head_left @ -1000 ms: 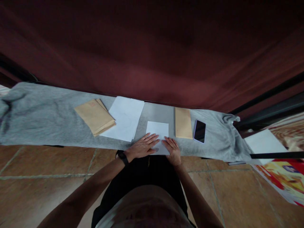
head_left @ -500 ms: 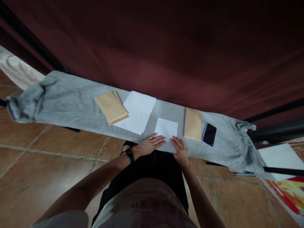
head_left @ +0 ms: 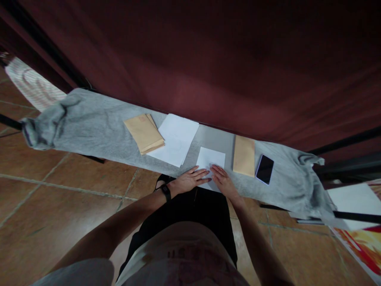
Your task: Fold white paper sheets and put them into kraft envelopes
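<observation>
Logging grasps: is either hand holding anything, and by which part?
Nothing appears held: the left hand and right hand rest extended fingers on the small white paper.

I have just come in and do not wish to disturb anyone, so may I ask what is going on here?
A person has the left hand and the right hand on a small white paper, which lies at the near edge of the grey cloth. To the left, some brown envelopes partly overlap larger white sheets. To the right lies another brown envelope, and beyond it a phone with a dark screen. Neither hand touches these.
</observation>
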Demonstrator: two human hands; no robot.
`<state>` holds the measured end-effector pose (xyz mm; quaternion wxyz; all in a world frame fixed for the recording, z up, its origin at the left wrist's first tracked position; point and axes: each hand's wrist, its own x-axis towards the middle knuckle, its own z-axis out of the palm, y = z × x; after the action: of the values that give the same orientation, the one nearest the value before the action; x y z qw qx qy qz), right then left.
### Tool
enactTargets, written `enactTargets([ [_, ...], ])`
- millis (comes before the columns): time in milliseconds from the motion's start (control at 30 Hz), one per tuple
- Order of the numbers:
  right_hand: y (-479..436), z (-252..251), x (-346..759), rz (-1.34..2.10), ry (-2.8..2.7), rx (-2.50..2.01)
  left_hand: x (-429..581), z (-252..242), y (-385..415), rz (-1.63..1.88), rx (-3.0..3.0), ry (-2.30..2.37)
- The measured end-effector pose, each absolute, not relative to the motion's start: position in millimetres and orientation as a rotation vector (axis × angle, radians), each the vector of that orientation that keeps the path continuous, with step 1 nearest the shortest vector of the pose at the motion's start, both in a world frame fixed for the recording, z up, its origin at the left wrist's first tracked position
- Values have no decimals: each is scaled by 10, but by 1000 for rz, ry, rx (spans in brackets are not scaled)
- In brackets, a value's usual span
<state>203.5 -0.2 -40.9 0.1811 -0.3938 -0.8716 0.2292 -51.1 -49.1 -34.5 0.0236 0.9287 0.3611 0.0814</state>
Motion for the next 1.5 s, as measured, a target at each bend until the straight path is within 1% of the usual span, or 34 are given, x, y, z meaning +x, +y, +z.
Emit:
enactTargets([
  [133, 129, -495, 1750, 438, -2546, -1233, -511, -361, -492, 267, 2861, 1110],
  [300, 319, -498, 1717, 367, -2444, -1308, -525, -328, -476, 294, 2756, 1100],
  [400, 361, -493, 1792, 417, -2353, -1310, -570, -333, -425, 384, 2640, 1099],
  [633, 67, -532, 2246, 716, -2109, -1212, -666, -360, -440, 747, 2283, 1242],
  [767, -162, -481, 2441, 796, -2163, -1117, -628, -337, -507, 871, 2125, 1319],
  [833, -215, -455, 2442, 759, -2181, -1149, -590, -323, -485, 909, 2069, 1366],
  [1100, -40, -472, 2145, 433, -2017, -1561, -418, -360, -102, 997, 1654, 1641],
  [1267, -15, -488, 2051, 339, -1961, -1626, -350, -393, -14, 1052, 1542, 1666],
  [1500, -2, -488, 1964, 175, -1950, -1739, -297, -346, -10, 861, 1644, 1922],
])
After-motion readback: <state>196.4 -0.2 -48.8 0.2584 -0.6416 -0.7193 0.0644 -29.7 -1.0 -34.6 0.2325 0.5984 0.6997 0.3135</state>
